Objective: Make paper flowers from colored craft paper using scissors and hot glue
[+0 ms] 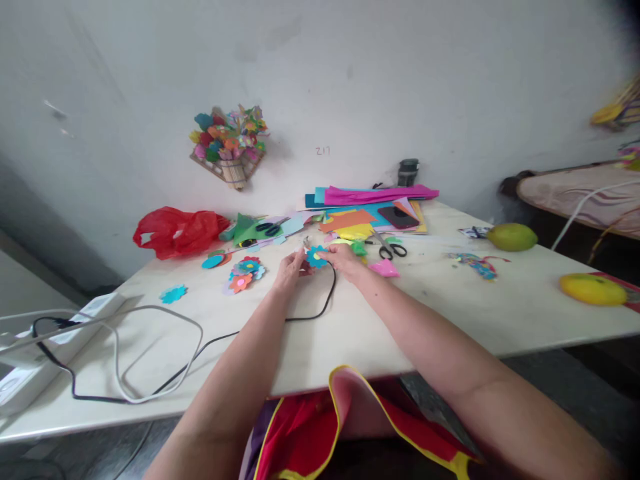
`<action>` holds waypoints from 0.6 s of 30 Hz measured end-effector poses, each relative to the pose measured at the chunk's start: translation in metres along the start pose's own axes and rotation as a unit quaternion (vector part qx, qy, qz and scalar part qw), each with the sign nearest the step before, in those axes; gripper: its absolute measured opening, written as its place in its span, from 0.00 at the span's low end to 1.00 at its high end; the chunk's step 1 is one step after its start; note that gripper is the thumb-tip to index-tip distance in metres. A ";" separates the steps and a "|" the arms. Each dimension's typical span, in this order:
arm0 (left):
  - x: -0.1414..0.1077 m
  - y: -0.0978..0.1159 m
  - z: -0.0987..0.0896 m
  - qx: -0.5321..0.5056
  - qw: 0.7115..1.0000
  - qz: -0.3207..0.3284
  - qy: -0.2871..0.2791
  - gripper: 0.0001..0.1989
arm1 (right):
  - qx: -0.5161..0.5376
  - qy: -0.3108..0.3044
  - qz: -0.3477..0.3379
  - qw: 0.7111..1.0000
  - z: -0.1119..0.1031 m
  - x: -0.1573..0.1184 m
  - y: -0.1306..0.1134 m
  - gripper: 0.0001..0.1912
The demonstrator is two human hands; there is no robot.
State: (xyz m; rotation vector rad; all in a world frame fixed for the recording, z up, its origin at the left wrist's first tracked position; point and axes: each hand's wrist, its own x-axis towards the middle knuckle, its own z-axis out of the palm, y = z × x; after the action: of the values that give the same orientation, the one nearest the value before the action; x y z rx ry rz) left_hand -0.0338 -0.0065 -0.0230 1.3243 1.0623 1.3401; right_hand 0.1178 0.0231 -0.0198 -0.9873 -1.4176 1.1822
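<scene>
Flower [317,257], blue with a yellow centre, is between the two grips over the middle of the table [360,333]. At the far left sits a white power strip [95,317]; a white cord [202,333] loops beside it, and a black cord [220,338] runs from it, passing behind the left forearm and curving up to the right grip. Next come a blue cutout [173,293], a red bag [175,233] behind it, a blue disc [213,262] and a cluster of paper flowers [247,268]. Left grip [290,268] is at the flower's left edge, fingers drawn together; what they hold I cannot tell. Right grip [345,259] is narrow, pinching the flower's right edge between thumb and finger. Rightward lie grey scissors [393,251] with black handles, near a pink scrap [384,268], with a phone [399,217] on stacked sheets behind, then a green fruit [513,237] and, nearer, a yellow one [593,289].
</scene>
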 end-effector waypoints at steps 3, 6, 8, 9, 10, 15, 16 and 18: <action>-0.002 0.000 0.001 0.011 1.000 0.012 -0.011 0.22 | 0.010 -0.008 -0.003 1.000 0.000 0.000 0.001 0.20; -0.002 0.000 0.002 0.008 1.000 0.022 0.000 0.21 | 0.024 -0.030 -0.001 0.999 -0.001 -0.002 0.001 0.20; -0.001 0.000 0.001 0.008 1.000 0.023 0.003 0.21 | 0.024 -0.046 0.001 0.999 -0.002 -0.002 0.001 0.19; -0.001 0.000 0.001 0.009 1.000 0.022 0.003 0.21 | 0.022 -0.053 0.002 0.998 -0.002 -0.002 0.001 0.19; -0.001 0.001 0.001 0.012 1.000 0.020 0.002 0.21 | 0.018 -0.056 0.001 0.998 -0.002 -0.002 0.001 0.19; -0.003 0.003 0.003 0.020 1.000 0.007 -0.003 0.23 | 0.010 -0.056 0.005 0.998 -0.001 -0.005 -0.005 0.16; -0.003 0.003 0.004 0.022 1.000 0.007 -0.001 0.23 | 0.007 -0.054 0.007 0.999 -0.001 -0.006 -0.007 0.16; -0.004 0.003 0.005 0.028 1.000 0.007 0.002 0.23 | 0.002 -0.049 0.009 0.999 0.000 -0.008 -0.009 0.17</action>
State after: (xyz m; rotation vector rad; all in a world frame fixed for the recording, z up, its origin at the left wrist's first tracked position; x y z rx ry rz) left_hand -0.0293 -0.0108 -0.0203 1.3734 1.1024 1.3311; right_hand 0.1192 0.0141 -0.0126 -0.9523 -1.4844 1.2619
